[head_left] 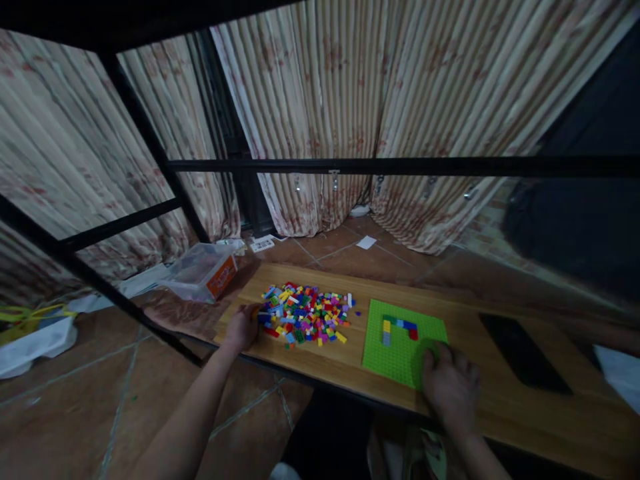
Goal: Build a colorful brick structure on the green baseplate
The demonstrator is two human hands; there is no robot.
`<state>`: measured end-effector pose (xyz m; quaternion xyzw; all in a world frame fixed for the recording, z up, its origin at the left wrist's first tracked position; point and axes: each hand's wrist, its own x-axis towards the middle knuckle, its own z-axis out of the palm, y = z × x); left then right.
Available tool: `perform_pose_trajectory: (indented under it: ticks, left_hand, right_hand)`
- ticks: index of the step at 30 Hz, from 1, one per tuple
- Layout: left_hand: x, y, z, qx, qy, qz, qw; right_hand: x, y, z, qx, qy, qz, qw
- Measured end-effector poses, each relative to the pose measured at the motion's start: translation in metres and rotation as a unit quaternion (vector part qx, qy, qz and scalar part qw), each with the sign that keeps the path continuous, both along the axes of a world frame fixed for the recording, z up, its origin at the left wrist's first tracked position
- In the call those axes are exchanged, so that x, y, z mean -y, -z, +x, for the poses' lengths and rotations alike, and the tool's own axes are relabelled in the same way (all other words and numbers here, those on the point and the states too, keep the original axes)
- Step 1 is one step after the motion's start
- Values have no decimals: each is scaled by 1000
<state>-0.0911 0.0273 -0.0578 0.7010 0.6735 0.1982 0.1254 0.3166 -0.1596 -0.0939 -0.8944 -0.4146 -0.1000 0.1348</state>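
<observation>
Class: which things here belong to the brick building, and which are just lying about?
In use: heap of small coloured plastic bricks, flat green studded baseplate.
Lying about: clear plastic box with orange label, flat black rectangular slab, white paper scrap.

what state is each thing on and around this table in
pile of multicoloured plastic bricks, loose, heaped on the wooden table
green square studded baseplate, flat, few bricks fixed on it
left hand, touching the pile's left edge
right hand, resting on the baseplate's near corner
clear plastic box with orange label, on the floor
black flat device, lying flat, dark
</observation>
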Motion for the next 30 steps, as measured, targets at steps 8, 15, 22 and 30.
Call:
perform_pose_trajectory:
  ticks: [8, 15, 22, 30]
  left_hand:
    - [36, -14, 8, 205, -95, -27, 974]
    - [107, -9, 115, 401, 97, -105, 905]
    - [116, -5, 210, 452, 231, -150, 849]
    - [108, 5, 268, 396, 267, -150, 866]
  right_hand:
    - [-4, -10, -6, -44, 17, 11, 999]
    - [-4, -15, -8, -56, 15, 26, 998]
    - [-5, -15, -8, -73, 19, 38, 996]
    - [-6, -18, -8, -82, 19, 52, 995]
